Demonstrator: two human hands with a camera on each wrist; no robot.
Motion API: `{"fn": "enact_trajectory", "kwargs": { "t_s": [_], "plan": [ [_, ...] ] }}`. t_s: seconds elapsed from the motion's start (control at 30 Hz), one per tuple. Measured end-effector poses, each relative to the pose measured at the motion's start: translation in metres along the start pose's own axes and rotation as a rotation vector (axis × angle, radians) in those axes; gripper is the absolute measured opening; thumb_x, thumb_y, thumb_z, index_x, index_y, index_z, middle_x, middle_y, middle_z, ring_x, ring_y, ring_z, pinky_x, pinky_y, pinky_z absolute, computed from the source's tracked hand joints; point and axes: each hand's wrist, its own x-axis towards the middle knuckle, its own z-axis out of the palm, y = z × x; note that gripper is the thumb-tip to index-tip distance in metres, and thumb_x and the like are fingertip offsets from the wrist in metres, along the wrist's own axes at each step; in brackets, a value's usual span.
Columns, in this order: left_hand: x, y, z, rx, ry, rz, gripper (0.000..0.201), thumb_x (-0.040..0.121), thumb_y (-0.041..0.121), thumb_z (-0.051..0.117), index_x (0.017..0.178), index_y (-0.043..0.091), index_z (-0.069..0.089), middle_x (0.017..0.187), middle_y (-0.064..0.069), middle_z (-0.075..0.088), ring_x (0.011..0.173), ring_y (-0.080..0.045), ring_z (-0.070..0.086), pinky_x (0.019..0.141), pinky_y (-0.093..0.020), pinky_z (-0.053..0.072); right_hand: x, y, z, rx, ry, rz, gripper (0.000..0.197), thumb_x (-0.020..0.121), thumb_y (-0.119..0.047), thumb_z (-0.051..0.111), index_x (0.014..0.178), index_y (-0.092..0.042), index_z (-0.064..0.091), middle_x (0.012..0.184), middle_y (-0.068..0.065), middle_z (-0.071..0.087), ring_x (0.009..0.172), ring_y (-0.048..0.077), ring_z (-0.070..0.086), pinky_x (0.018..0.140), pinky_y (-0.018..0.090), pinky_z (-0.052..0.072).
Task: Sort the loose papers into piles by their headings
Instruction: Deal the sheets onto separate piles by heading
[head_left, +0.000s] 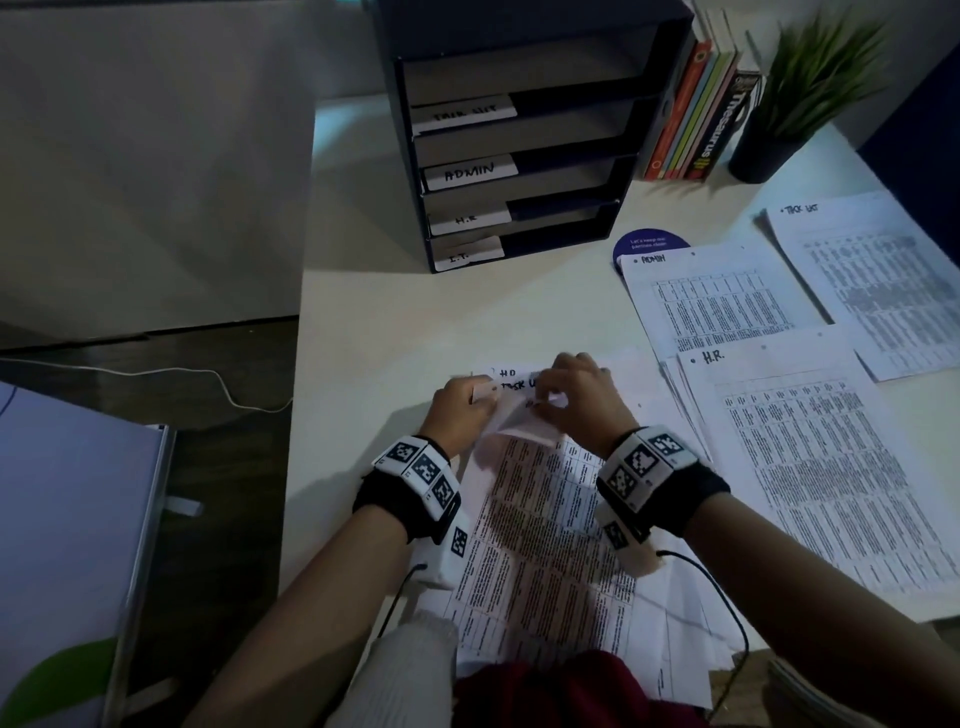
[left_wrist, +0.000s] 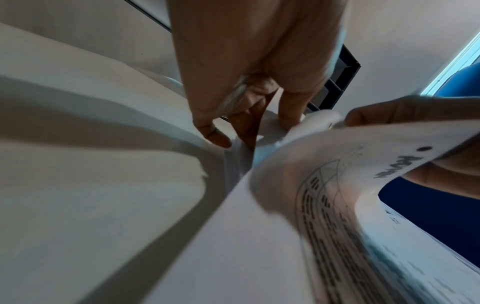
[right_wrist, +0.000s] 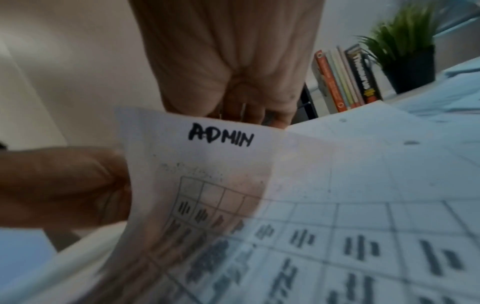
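Observation:
A loose stack of printed papers (head_left: 545, 519) lies on the white desk (head_left: 363, 322) right in front of me. My left hand (head_left: 462, 410) grips the stack's top left corner, its fingertips (left_wrist: 215, 137) against the sheet edges. My right hand (head_left: 576, 400) pinches the top edge of the uppermost sheet (right_wrist: 221, 164), curled up off the stack and headed ADMIN, with the thumb (right_wrist: 64, 185) on its left side. Three sorted piles lie to the right: ADMIN (head_left: 711, 301), TASK LIST (head_left: 872, 275) and H.R. (head_left: 810, 457). More headings, H.R. and TASK LIST, show under my hands.
A dark tray rack (head_left: 519, 156) with slots labelled TASK LIST, ADMIN, H.R. and I.T. stands at the back of the desk. Books (head_left: 696, 114) and a potted plant (head_left: 810, 88) stand to its right. A blue round sticker (head_left: 649, 244) peeks out beside the ADMIN pile. The desk's left edge drops to the floor with a white cable (head_left: 208, 374).

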Motion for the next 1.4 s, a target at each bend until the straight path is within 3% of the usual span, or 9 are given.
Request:
{"fn": "enact_trajectory", "kwargs": {
  "t_s": [0.1, 0.27, 0.4, 0.8, 0.93, 1.03, 1.2, 1.3, 1.4],
  "plan": [
    [-0.008, 0.007, -0.004, -0.05, -0.154, 0.048, 0.035, 0.089, 0.026, 0.056, 0.094, -0.007, 0.064, 0.073, -0.014, 0.06, 0.06, -0.017, 0.049, 0.059, -0.027, 0.042, -0.006, 0.005, 0.007, -0.132, 0.121, -0.154, 0.008, 0.066, -0.011, 0.078, 0.069, -0.01, 0.07, 0.102, 0.007, 0.064, 0.099, 0.025, 0.05, 0.078, 0.041, 0.034],
    [0.008, 0.009, -0.005, 0.046, 0.041, 0.104, 0.036, 0.093, 0.032, 0.05, 0.117, 0.007, 0.062, 0.128, -0.007, 0.054, 0.117, -0.019, 0.045, 0.103, -0.032, 0.032, -0.014, 0.008, 0.013, -0.146, 0.083, -0.237, 0.016, 0.062, -0.002, 0.075, 0.063, -0.012, 0.063, 0.071, 0.002, 0.069, 0.071, 0.023, 0.066, 0.081, 0.045, 0.043],
    [0.019, 0.008, -0.006, 0.342, 0.073, 0.112, 0.039, 0.095, 0.026, 0.046, 0.133, 0.017, 0.047, 0.138, -0.002, 0.046, 0.129, -0.023, 0.033, 0.107, -0.035, 0.027, -0.017, 0.01, 0.017, -0.141, 0.009, -0.17, 0.01, 0.073, -0.001, 0.065, 0.082, -0.006, 0.069, 0.095, 0.008, 0.072, 0.096, 0.026, 0.065, 0.097, 0.045, 0.033],
    [0.003, 0.005, -0.016, 0.336, 0.12, 0.33, 0.015, 0.088, 0.013, 0.059, 0.095, 0.004, 0.069, 0.102, -0.009, 0.069, 0.098, -0.024, 0.058, 0.092, -0.032, 0.039, -0.014, 0.006, 0.017, -0.057, 0.044, -0.171, 0.005, 0.072, -0.002, 0.068, 0.075, -0.005, 0.068, 0.136, 0.022, 0.048, 0.098, 0.032, 0.065, 0.084, 0.048, 0.044],
    [-0.002, 0.01, -0.017, -0.016, -0.034, 0.167, 0.03, 0.087, 0.029, 0.06, 0.062, 0.014, 0.064, 0.066, -0.003, 0.064, 0.063, -0.009, 0.055, 0.069, -0.025, 0.044, -0.013, 0.005, 0.015, -0.106, 0.028, -0.211, 0.008, 0.071, -0.007, 0.065, 0.078, -0.008, 0.07, 0.105, 0.012, 0.069, 0.084, 0.027, 0.067, 0.081, 0.044, 0.042],
    [0.007, 0.006, -0.015, -0.038, 0.051, 0.121, 0.044, 0.091, 0.048, 0.047, 0.087, 0.01, 0.07, 0.1, -0.005, 0.068, 0.093, -0.014, 0.06, 0.09, -0.031, 0.044, -0.019, 0.004, 0.014, -0.135, 0.076, -0.259, 0.012, 0.057, -0.008, 0.061, 0.068, -0.011, 0.068, 0.078, 0.004, 0.07, 0.064, 0.023, 0.065, 0.067, 0.039, 0.048],
    [0.018, 0.005, -0.008, 0.264, 0.032, 0.161, 0.033, 0.095, 0.023, 0.046, 0.124, 0.013, 0.056, 0.13, -0.007, 0.054, 0.125, -0.023, 0.042, 0.107, -0.038, 0.032, -0.024, 0.005, 0.017, -0.139, 0.078, -0.24, 0.013, 0.06, -0.007, 0.056, 0.067, -0.009, 0.066, 0.077, 0.005, 0.07, 0.062, 0.026, 0.065, 0.06, 0.035, 0.048],
    [0.012, 0.014, -0.007, 0.151, 0.055, 0.21, 0.032, 0.097, 0.027, 0.043, 0.109, 0.008, 0.066, 0.123, -0.007, 0.06, 0.118, -0.019, 0.048, 0.1, -0.028, 0.035, -0.019, 0.009, 0.016, -0.117, 0.105, -0.171, 0.017, 0.074, -0.01, 0.051, 0.075, -0.007, 0.068, 0.083, 0.008, 0.07, 0.069, 0.027, 0.067, 0.067, 0.038, 0.047],
    [0.0, 0.021, -0.007, -0.105, -0.005, 0.079, 0.044, 0.096, 0.039, 0.039, 0.067, 0.014, 0.062, 0.08, -0.01, 0.064, 0.075, -0.014, 0.055, 0.077, -0.024, 0.038, -0.013, 0.012, 0.01, -0.051, 0.123, -0.108, 0.01, 0.077, -0.002, 0.066, 0.085, -0.002, 0.07, 0.12, 0.018, 0.06, 0.094, 0.028, 0.064, 0.086, 0.04, 0.038]
  ]
}}
